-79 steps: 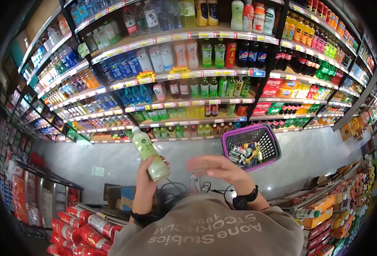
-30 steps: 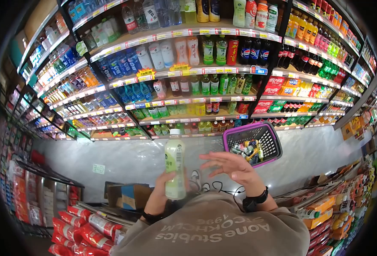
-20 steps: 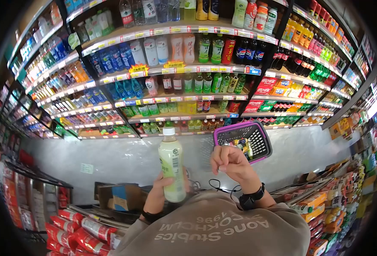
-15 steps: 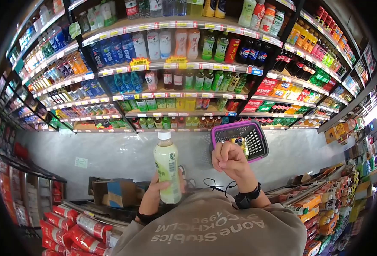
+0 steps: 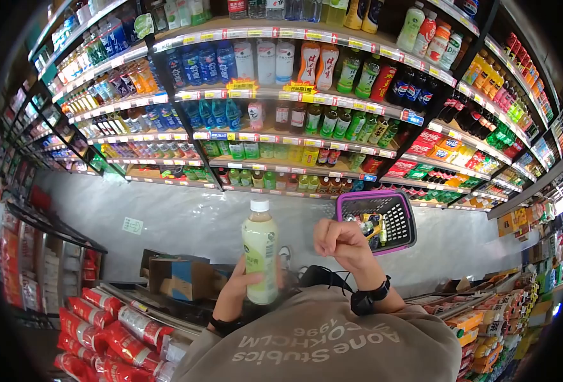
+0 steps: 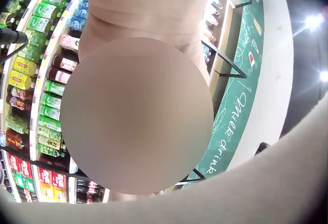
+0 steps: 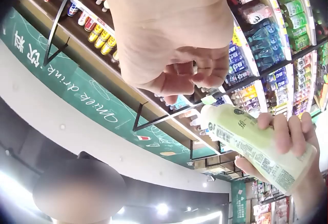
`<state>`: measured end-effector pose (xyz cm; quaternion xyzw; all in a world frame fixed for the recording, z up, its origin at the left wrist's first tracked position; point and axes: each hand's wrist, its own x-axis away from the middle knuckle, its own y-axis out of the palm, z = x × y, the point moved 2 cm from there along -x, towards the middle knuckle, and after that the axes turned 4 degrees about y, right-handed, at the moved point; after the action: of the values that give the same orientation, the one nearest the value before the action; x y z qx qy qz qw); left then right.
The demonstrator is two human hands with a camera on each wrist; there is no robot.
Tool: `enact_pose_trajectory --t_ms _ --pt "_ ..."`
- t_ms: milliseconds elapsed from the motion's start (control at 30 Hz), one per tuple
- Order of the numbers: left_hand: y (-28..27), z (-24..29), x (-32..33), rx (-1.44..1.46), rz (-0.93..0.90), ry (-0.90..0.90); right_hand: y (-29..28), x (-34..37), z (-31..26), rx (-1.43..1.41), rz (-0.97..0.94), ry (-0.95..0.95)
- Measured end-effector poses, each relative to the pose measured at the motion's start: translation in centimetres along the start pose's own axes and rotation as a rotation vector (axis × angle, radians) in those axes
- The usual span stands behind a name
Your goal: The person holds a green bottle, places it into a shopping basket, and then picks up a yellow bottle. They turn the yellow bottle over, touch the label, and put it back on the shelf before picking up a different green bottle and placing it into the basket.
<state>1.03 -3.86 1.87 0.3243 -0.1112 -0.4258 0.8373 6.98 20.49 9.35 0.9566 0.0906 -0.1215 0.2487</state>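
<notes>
My left hand (image 5: 235,284) grips a pale green drink bottle (image 5: 260,254) with a white cap round its lower half. The bottle stands nearly upright in front of my body. In the right wrist view the fingers (image 7: 282,132) of that hand wrap the bottle (image 7: 256,142), whose label and barcode face that camera. My right hand (image 5: 345,245) is raised to the right of the bottle, apart from it, fingers curled in toward the thumb with nothing visible in them. A blurred disc covers the middle of the left wrist view and hides the grip there.
A black basket with a purple rim (image 5: 409,247) stands on the floor ahead right, several small packages inside. Drink shelves (image 5: 294,139) span the front. An open cardboard box (image 5: 178,278) lies low left, near red bags (image 5: 125,347). Orange-packed goods (image 5: 466,328) stand at right.
The bottle has gone from tilted to nearly upright and moved right. My right hand's spread fingers have curled in. Most recently the head view has shifted while both hands keep their pose.
</notes>
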Motion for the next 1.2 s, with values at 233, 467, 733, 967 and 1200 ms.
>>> enact_pose_trajectory --t_ms 233,467,733,967,1200 --pt "1.6 -1.2 -1.2 -0.001 0.029 -0.067 -1.6 2.4 -1.2 -0.016 0.06 -0.02" --pt "4.7 -3.6 -4.2 -0.083 0.01 -0.174 -5.0 7.7 -3.8 0.116 0.243 -0.095" --pt "8.6 -4.2 -7.8 -0.205 -0.079 -0.309 -7.1 13.4 -4.4 0.243 0.378 -0.161" --pt "9.6 -5.9 -8.4 -0.177 -0.163 -0.323 -8.2 16.0 -5.2 0.24 0.363 -0.206" --pt "10.9 -5.9 -8.7 -0.163 -0.08 -0.38 -7.6 17.3 -6.5 0.195 0.359 -0.132"
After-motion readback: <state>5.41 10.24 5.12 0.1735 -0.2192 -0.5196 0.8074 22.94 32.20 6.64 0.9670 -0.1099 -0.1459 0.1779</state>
